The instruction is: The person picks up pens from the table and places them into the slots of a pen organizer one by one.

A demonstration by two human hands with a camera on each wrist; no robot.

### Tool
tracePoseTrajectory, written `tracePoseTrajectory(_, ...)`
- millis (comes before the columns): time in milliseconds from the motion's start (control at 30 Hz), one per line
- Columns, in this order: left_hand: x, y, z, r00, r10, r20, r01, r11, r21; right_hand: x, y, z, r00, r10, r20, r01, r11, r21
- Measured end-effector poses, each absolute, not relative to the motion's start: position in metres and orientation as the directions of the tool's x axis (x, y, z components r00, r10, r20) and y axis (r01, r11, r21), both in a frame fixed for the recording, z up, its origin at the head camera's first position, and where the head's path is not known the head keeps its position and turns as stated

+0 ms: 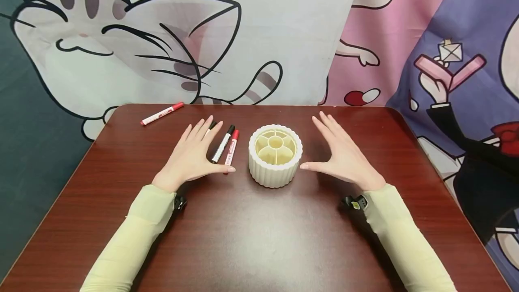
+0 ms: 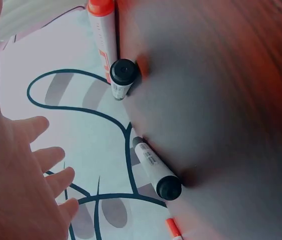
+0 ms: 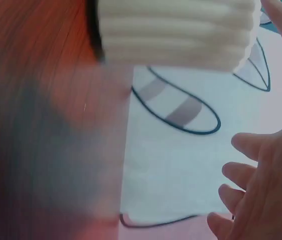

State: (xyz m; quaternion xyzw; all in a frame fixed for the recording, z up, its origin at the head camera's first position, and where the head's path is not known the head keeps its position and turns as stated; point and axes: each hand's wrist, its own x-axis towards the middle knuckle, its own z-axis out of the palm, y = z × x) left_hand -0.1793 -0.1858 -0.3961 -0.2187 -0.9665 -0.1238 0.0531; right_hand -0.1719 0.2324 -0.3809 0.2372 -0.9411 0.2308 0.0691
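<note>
Left hand: the left hand (image 1: 193, 154) lies flat on the dark red wooden bench (image 1: 259, 238), fingers (image 1: 202, 132) spread, holding nothing, partly over the markers.
Right hand: the right hand (image 1: 344, 154) mirrors it, fingers spread, just right of the holder, apart from it.
Holder: the round cream ribbed plastic pen holder (image 1: 275, 155) stands upright between the hands, its compartments showing nothing inside.
Markers: a black-capped white marker (image 1: 223, 143) and a red-capped white marker (image 1: 231, 146) lie side by side left of the holder; another red marker (image 1: 162, 113) lies at the far left.

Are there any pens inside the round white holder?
No, the compartments of the round cream ribbed pen holder all look empty, and the black-capped marker and red-capped marker lie on the dark red wooden table beside it.
</note>
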Motion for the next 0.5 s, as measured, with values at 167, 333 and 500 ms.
tracePoseTrajectory(167, -0.182, -0.187, -0.395, -0.897, 0.405, 0.178, 0.439, 0.867, 0.235, -0.171, 0.216, -0.377, -0.877, -0.422, 0.23, -0.478, 0.713, -0.513)
tracePoseTrajectory(333, -0.187, -0.191, -0.395, -0.901, 0.395, 0.18, 0.432, 0.862, 0.265, -0.168, 0.197, -0.376, -0.853, -0.454, 0.256, -0.51, 0.625, -0.591)
tracePoseTrajectory(500, -0.197, -0.201, -0.395, -0.905, 0.379, 0.194, 0.424, 0.844, 0.329, -0.167, 0.179, -0.378, -0.821, -0.492, 0.288, -0.548, 0.542, -0.637)
